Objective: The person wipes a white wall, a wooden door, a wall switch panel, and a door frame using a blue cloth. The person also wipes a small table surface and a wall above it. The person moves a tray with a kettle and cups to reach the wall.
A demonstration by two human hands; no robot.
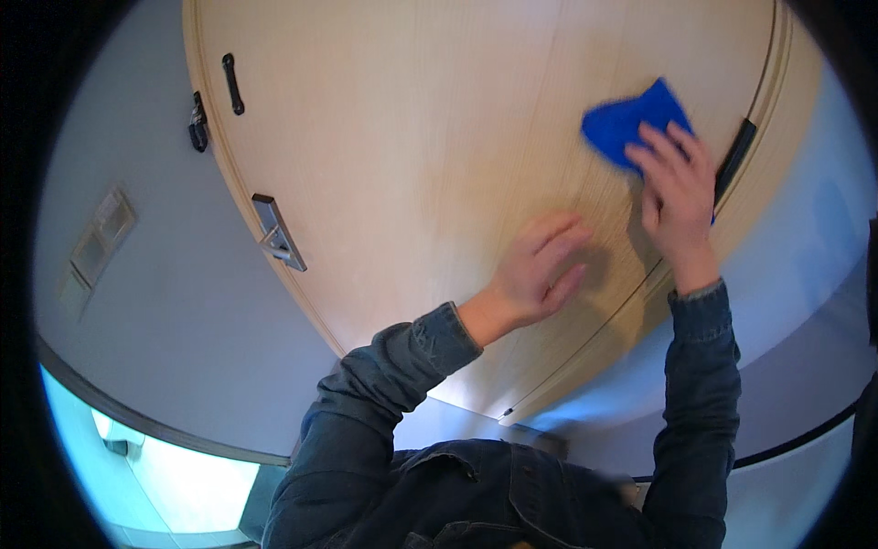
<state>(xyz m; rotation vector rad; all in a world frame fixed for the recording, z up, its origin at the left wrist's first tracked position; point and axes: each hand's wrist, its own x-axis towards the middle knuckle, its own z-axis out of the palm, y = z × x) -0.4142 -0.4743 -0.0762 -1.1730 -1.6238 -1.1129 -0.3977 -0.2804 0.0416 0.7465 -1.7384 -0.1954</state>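
A light wood door [402, 119] fills most of the view. My right hand [679, 188], fingers spread, presses a blue cloth [615, 130] against the upper right of the door. Part of the cloth is hidden under the fingers and palm. Lower down and to the left, my left hand [540, 267] is by the door surface with nothing in it. Its fingers are loosely bent and the thumb stands apart from them; whether it touches the wood I cannot tell. Both hands are slightly blurred.
On the door's left side are a metal lever handle [278, 234] and a black pull handle [233, 84]. A dark latch [198, 123] sits on the frame. Wall switches [102, 235] are at far left. A black hinge [734, 163] is just right of my right hand.
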